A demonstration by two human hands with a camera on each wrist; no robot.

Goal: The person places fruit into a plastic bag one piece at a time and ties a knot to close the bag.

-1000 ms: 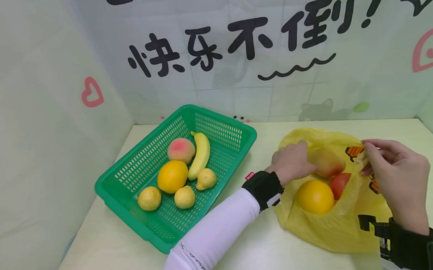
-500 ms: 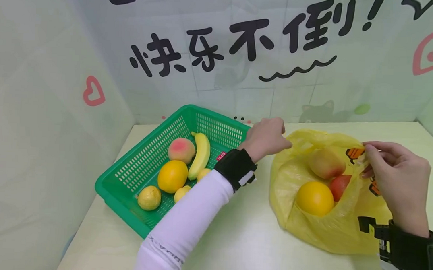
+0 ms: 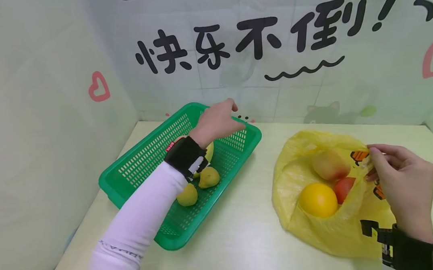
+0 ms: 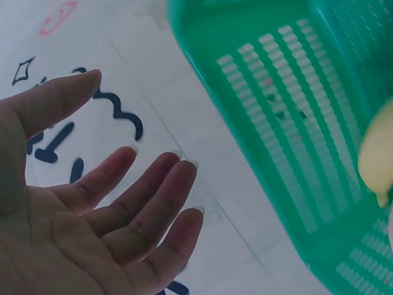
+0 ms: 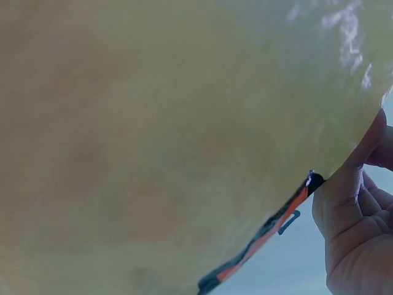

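My left hand (image 3: pixel 218 121) hovers over the back of the green basket (image 3: pixel 192 236), fingers spread and holding nothing; the left wrist view shows its bare palm and relaxed fingers (image 4: pixel 166 190). Beneath it lie a banana (image 4: pixel 377 150), partly covered by my wrist, and two small yellow fruits, one a pear-shaped fruit (image 3: pixel 209 177), the other a round fruit (image 3: pixel 187 195). My right hand (image 3: pixel 405 179) pinches the rim of the yellow plastic bag (image 3: pixel 306 231) between thumb and fingers. Inside the bag sit a peach-coloured fruit (image 3: pixel 330 165), a red fruit (image 3: pixel 344 189) and an orange (image 3: pixel 319 200).
The basket stands at the left of the pale table (image 3: pixel 242 216), the bag at the right, with a strip of tabletop between them. A printed cloth wall (image 3: pixel 254 96) rises right behind the table, and another pale wall (image 3: pixel 39 123) borders its left side.
My left hand has left the bag and swung left to above the basket, its forearm now covering much of the fruit there. The right hand keeps its pinch on the bag's rim.
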